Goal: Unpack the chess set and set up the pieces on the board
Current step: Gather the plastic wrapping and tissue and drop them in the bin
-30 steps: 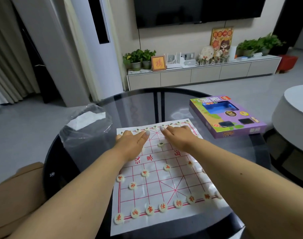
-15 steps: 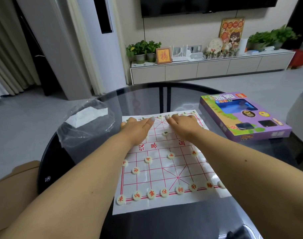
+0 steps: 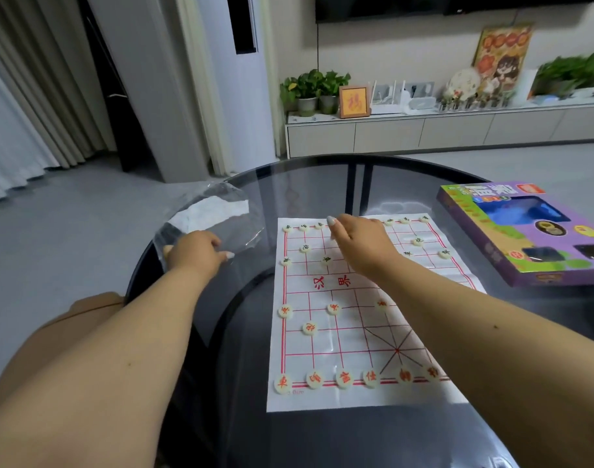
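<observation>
The purple game box lies flat to the right of the right hand, well apart from it, its cut-out windows showing a blue inner tray; whether any pieces remain inside cannot be told. The clear plastic bag lies crumpled under and beyond the left hand, with a white patch showing through the film. The left hand rests on the bag's near edge with fingers curled; whether they pinch the film cannot be told. The right hand sits on the far rank of the paper xiangqi board, fingers bent together over that row, and what they hold, if anything, is hidden. Green-lettered pieces stand on both sides of that hand along the far ranks; red-lettered pieces line the near rank below its forearm. The board lies on a round dark glass table. Beyond it are a grey floor, a low white cabinet with potted plants and a framed picture, and curtains on the left.
</observation>
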### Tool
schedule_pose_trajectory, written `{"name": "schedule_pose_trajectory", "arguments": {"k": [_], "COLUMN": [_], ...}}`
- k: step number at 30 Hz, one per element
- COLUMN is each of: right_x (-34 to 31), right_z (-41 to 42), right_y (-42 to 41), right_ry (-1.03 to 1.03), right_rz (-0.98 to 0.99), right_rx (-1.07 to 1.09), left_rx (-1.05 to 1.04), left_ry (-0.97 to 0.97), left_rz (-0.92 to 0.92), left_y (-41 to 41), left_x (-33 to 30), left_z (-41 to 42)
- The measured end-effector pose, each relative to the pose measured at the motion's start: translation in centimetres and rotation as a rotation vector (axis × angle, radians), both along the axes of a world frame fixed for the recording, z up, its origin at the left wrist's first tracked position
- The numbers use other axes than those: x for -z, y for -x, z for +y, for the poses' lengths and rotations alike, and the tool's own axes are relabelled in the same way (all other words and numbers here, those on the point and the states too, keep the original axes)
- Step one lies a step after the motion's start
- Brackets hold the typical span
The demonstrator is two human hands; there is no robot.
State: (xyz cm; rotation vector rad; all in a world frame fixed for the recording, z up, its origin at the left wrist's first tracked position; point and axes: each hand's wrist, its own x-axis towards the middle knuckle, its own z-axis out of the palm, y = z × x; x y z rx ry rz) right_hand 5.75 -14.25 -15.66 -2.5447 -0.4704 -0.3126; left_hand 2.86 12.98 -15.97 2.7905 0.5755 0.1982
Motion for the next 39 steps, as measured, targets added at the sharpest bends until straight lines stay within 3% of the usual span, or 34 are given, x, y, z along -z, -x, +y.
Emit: {"name": "schedule_pose_trajectory", "arguments": {"k": [7,12,15,21,26,28,31,35,39], "right_x": [-0.7,-0.8,-0.8,-0.5,0.2,0.4,1.0,1.5,2.3], "right_z": [4.0,6.9,8.4,11.9,14.0,14.4,14.6,14.5,13.9], "right_y": [1.1,1.6,1.4,1.0,1.1,1.3,1.7,1.5,1.0], "right_ry": [-0.072,-0.187,-0.243,-0.118,0.152,0.271,0.369,0.366,0.293], "right_rz": [0.044,0.137,0.192,0.149,0.137,0.178,0.194,0.12,0.009], "right_rx": [-0.065,-0.085,-0.078,-0.154,-0.255,-0.306,-0.362,-0.389,-0.42], "left_rx": [0.11,0.129,0.137,0.147,-0.2,-0.36,-0.375,-0.397,-0.412], "left_ry": [-0.081,0.059,0.048,0.114,0.171,0.279,0.418,0.529,0.864], "left_rz": [-0.1,-0.203,-0.244,-0.229,-0.28,-0.178,-0.095,-0.169,-0.235], "left_y": [0.1,0.8,2.2,4.5,2.7,1.7,0.9,0.2,-0.5], "left_x": [0.5,-0.2,-0.9,-1.3,-1.5,-1.2,-0.9,-1.4,-1.5], "left_z": [1.0,2.3,3.4,5.3,8.4,9.3,9.6,9.7,10.3]}}
